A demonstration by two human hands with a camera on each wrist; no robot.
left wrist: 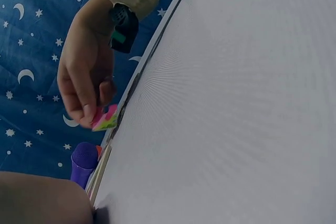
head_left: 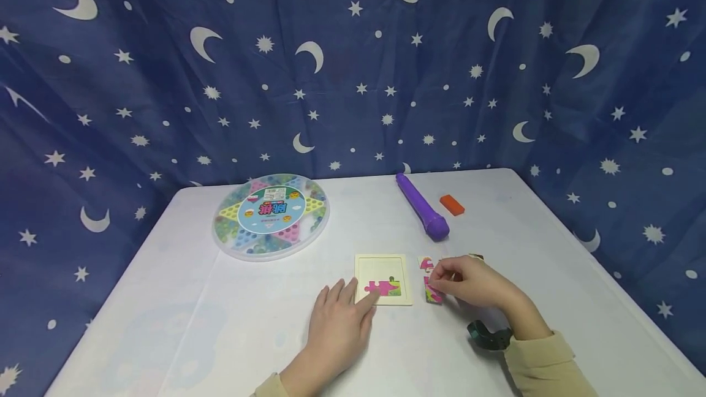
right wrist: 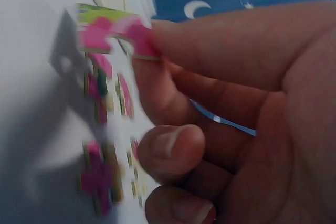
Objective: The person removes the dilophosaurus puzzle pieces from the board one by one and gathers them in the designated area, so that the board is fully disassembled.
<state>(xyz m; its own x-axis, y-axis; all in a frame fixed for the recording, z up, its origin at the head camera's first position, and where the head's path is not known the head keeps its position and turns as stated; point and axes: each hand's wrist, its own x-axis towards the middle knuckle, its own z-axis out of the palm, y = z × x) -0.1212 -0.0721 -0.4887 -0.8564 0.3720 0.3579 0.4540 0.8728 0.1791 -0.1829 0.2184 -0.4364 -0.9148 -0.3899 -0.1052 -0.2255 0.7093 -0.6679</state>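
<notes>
In the head view a square puzzle tray (head_left: 375, 267) lies on the white table, with joined pink and green pieces (head_left: 384, 288) along its lower edge. My left hand (head_left: 339, 323) lies at the tray's lower left corner, fingers spread, index fingertip touching those pieces. To the right of the tray, my right hand (head_left: 474, 280) pinches a pink and green puzzle piece (right wrist: 118, 31) between thumb and index finger. That piece is held above the table in the right wrist view. Loose puzzle pieces (right wrist: 100, 177) lie below, partly hidden by the right hand in the head view.
A round Chinese checkers set (head_left: 270, 216) lies at the back left. Behind the tray are a purple toy microphone (head_left: 421, 207) and an orange-red block (head_left: 452, 204). A blue curtain (head_left: 353, 66) with moons and stars hangs beyond the table's back edge.
</notes>
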